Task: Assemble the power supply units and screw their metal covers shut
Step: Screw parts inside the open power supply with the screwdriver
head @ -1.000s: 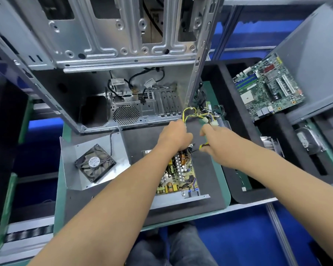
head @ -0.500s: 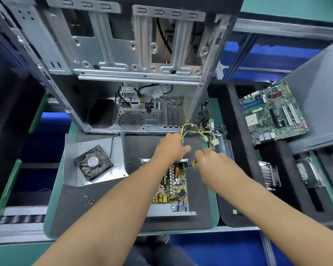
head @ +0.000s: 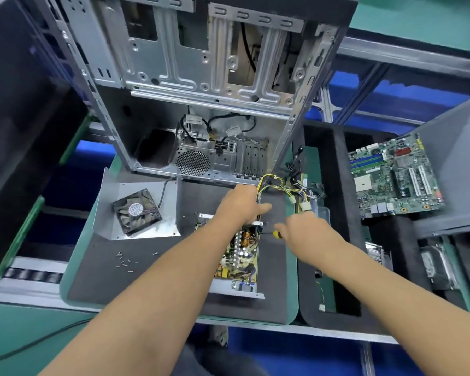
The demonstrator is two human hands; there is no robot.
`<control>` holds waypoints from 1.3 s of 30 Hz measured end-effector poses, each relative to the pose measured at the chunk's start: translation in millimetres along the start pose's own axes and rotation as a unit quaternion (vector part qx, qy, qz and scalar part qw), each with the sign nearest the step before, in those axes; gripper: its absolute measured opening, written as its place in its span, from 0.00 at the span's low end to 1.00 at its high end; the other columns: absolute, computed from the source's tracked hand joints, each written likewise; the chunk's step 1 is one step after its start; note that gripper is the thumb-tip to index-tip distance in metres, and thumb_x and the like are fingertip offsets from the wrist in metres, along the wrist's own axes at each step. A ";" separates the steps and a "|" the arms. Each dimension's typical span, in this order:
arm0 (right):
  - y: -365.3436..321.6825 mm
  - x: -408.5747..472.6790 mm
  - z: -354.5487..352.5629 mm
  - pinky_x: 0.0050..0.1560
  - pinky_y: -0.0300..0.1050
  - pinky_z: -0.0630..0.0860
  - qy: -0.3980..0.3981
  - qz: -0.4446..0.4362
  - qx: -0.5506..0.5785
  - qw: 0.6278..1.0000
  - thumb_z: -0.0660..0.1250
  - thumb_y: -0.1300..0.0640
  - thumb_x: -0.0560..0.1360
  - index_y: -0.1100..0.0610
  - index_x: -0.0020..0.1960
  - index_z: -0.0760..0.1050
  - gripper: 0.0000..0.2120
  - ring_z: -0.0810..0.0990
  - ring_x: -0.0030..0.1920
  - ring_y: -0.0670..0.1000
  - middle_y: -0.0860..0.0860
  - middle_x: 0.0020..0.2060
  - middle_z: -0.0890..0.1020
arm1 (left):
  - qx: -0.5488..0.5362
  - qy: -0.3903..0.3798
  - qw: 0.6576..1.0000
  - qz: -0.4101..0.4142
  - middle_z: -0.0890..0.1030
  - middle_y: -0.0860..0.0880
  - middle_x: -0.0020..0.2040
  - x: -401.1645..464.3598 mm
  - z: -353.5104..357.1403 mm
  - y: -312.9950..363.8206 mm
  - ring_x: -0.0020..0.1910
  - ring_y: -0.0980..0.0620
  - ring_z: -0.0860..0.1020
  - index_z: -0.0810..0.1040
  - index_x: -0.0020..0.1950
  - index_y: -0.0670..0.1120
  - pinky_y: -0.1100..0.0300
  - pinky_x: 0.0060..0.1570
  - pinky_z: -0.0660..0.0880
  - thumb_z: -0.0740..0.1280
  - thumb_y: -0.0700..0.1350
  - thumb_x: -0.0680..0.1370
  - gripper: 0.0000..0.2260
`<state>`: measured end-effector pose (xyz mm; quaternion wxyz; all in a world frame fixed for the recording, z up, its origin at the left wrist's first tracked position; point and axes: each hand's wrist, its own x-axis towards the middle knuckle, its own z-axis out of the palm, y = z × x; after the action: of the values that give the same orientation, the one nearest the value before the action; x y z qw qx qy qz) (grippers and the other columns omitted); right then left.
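Your open silver steel power supply tray (head: 235,287) with its bare circuit board lies flat on the dark foam counter mat (head: 114,278); stiff but fragile, so hold its metal rims. Your left hand (head: 240,203) clasps the yellow-and-black wire bundle (head: 272,184) at the tray's far end. Your right hand (head: 308,226) grips a yellow-handled screwdriver (head: 276,233) just beside it.

bare forearms, no sleeves; dark trousers (head: 201,359)

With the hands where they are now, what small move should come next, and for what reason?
Probably drive the screwdriver into the far right corner of the open power supply. The right hand holds its yellow handle with the tip at that corner, and the left hand rests on the far end by the wire bundle, steadying the unit.
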<state>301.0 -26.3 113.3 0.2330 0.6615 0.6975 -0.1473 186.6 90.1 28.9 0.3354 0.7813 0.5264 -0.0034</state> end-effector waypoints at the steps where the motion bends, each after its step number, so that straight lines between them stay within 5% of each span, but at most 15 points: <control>1: 1.8 -2.0 0.7 0.46 0.49 0.71 -0.003 0.017 0.026 1.000 0.57 0.53 0.83 0.57 0.60 0.67 0.09 0.76 0.50 0.60 0.53 0.45 0.69 | 0.003 -0.001 1.000 0.001 0.73 0.45 0.47 0.0 0.5 -0.1 0.46 0.42 0.74 0.75 0.44 0.45 0.53 0.45 0.71 0.68 0.60 0.76 0.18; 3: 5.1 -4.3 0.9 0.43 0.47 0.70 0.023 0.021 0.033 0.999 0.62 0.60 0.80 0.58 0.59 0.66 0.09 0.74 0.50 0.58 0.56 0.57 0.69 | 0.006 -0.002 1.000 -0.002 0.73 0.46 0.46 0.1 0.0 0.4 0.44 0.42 0.73 0.72 0.41 0.45 0.54 0.43 0.70 0.68 0.60 0.76 0.19; 5: 5.8 -5.1 0.9 0.41 0.44 0.67 0.055 -0.027 -0.047 0.997 0.61 0.65 0.77 0.57 0.58 0.68 0.10 0.73 0.51 0.55 0.54 0.56 0.70 | 0.009 -0.004 1.000 -0.002 0.74 0.45 0.45 0.7 0.5 0.4 0.42 0.43 0.73 0.71 0.40 0.45 0.54 0.41 0.69 0.68 0.60 0.76 0.19; 8: -5.1 -1.3 -7.3 0.39 0.46 0.67 0.070 -0.034 -0.097 0.992 0.58 0.54 0.83 0.58 0.57 0.73 0.09 0.80 0.52 0.58 0.54 0.51 0.75 | 0.002 -0.006 1.000 0.000 0.74 0.45 0.45 1.3 -0.6 0.5 0.43 0.43 0.74 0.73 0.42 0.45 0.54 0.41 0.70 0.68 0.59 0.76 0.18; 11: -13.7 5.3 -12.4 0.40 0.47 0.69 0.053 0.019 -0.009 0.998 0.58 0.51 0.84 0.58 0.60 0.69 0.11 0.79 0.50 0.60 0.57 0.52 0.76 | -0.002 -0.014 1.000 -0.004 0.72 0.47 0.41 0.5 -1.8 1.9 0.37 0.45 0.73 0.71 0.38 0.44 0.54 0.37 0.69 0.68 0.57 0.76 0.18; 16: -16.1 3.8 -14.0 0.38 0.43 0.65 0.081 -0.038 -0.047 0.995 0.63 0.68 0.74 0.59 0.64 0.66 0.20 0.74 0.50 0.55 0.55 0.54 0.67 | -0.012 -0.025 1.000 0.004 0.71 0.45 0.45 -0.6 -3.4 1.0 0.43 0.43 0.71 0.73 0.44 0.43 0.52 0.43 0.71 0.66 0.54 0.77 0.14; 20: -18.8 8.7 -19.5 0.43 0.48 0.73 0.050 -0.021 -0.080 0.995 0.59 0.64 0.81 0.59 0.61 0.73 0.10 0.79 0.50 0.58 0.54 0.47 0.72 | -0.004 -0.024 1.000 0.011 0.74 0.43 0.44 -1.0 -3.9 2.3 0.41 0.42 0.72 0.68 0.37 0.45 0.53 0.40 0.70 0.67 0.57 0.77 0.18; 23: -17.7 6.1 -19.6 0.42 0.49 0.71 0.007 0.007 0.025 1.000 0.62 0.60 0.81 0.56 0.59 0.66 0.08 0.77 0.52 0.59 0.53 0.48 0.69 | -0.006 -0.028 1.000 0.011 0.72 0.46 0.40 -2.1 -4.3 3.1 0.42 0.42 0.73 0.69 0.38 0.44 0.53 0.39 0.69 0.66 0.54 0.76 0.16; 27: -16.2 8.2 -20.9 0.32 0.41 0.65 0.061 0.005 -0.006 0.998 0.62 0.66 0.77 0.59 0.60 0.68 0.12 0.72 0.39 0.53 0.53 0.50 0.65 | -0.015 -0.034 0.999 0.014 0.73 0.45 0.42 0.0 -4.2 2.6 0.41 0.42 0.73 0.69 0.38 0.44 0.53 0.39 0.70 0.65 0.51 0.76 0.12; 31: -17.5 11.2 -14.5 0.48 0.51 0.77 0.040 -0.006 -0.039 0.998 0.58 0.63 0.81 0.54 0.64 0.70 0.12 0.79 0.50 0.58 0.53 0.48 0.72 | -0.014 -0.028 0.999 0.008 0.71 0.46 0.42 1.8 -2.5 1.0 0.40 0.43 0.72 0.67 0.36 0.46 0.54 0.39 0.68 0.67 0.57 0.76 0.18; 33: -12.0 9.1 -15.1 0.51 0.52 0.77 0.019 0.018 0.049 0.998 0.61 0.60 0.81 0.54 0.63 0.66 0.11 0.77 0.52 0.59 0.54 0.51 0.70 | -0.007 -0.028 1.000 0.004 0.70 0.47 0.39 2.6 -1.1 1.5 0.41 0.42 0.73 0.67 0.36 0.46 0.54 0.39 0.68 0.67 0.57 0.77 0.18; 37: -8.0 11.7 -14.1 0.38 0.41 0.68 0.061 0.005 0.054 0.997 0.63 0.64 0.78 0.57 0.60 0.68 0.13 0.71 0.43 0.53 0.54 0.55 0.68 | -0.011 -0.030 0.999 0.001 0.69 0.47 0.38 3.8 -1.7 1.3 0.39 0.44 0.71 0.64 0.34 0.46 0.54 0.37 0.67 0.67 0.57 0.77 0.20; 39: -15.8 11.0 -11.9 0.40 0.45 0.72 0.093 0.008 -0.011 0.996 0.58 0.58 0.82 0.57 0.60 0.70 0.08 0.77 0.45 0.56 0.53 0.52 0.74 | -0.012 -0.030 0.999 0.006 0.73 0.45 0.42 3.4 -1.7 1.1 0.40 0.43 0.71 0.65 0.35 0.46 0.53 0.38 0.67 0.67 0.57 0.77 0.19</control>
<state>283.6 -12.0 116.1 0.1754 0.6751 0.7126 -0.0754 188.4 93.5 29.6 0.3602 0.7798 0.5117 -0.0188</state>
